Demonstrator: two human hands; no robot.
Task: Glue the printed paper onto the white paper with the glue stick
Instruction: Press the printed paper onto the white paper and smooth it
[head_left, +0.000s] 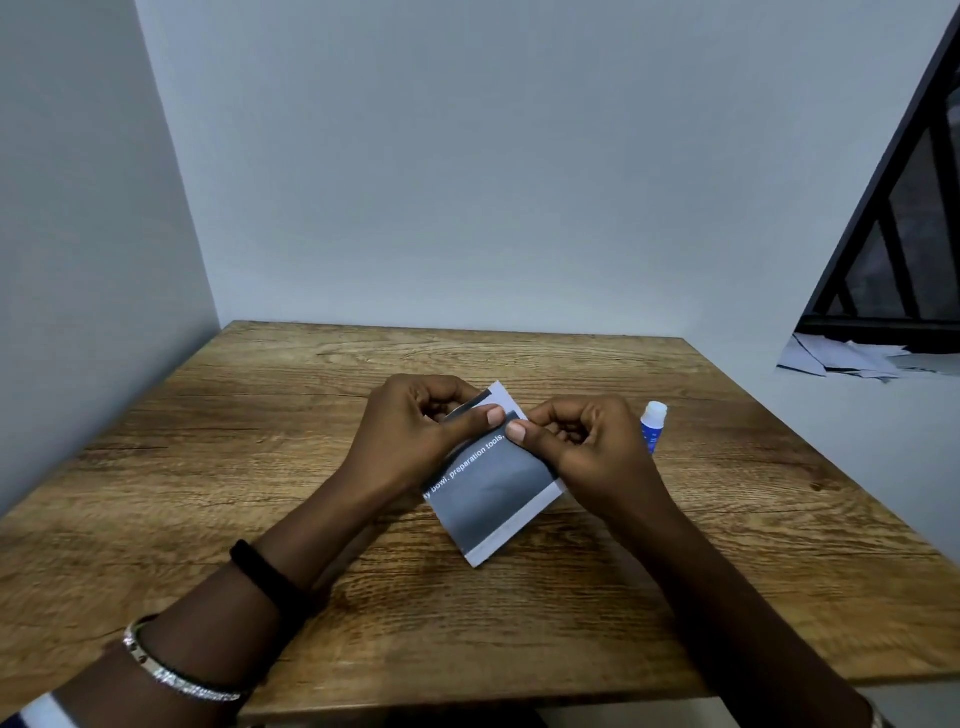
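Above the grainy wooden table (208, 493), both hands (498, 441) pinch glossy printed paper (493, 493).

White lettering on the dark grey printed paper sheet (491, 488) reads "…y bowl, preparation tools,", cut off at both ends. The blue glue stick's (651, 427) label is too small to read.

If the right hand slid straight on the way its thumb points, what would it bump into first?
The right hand points its thumb left across the printed paper, so it would probably meet the left hand's thumb first; the two thumb tips look almost touching, though depth is unclear.
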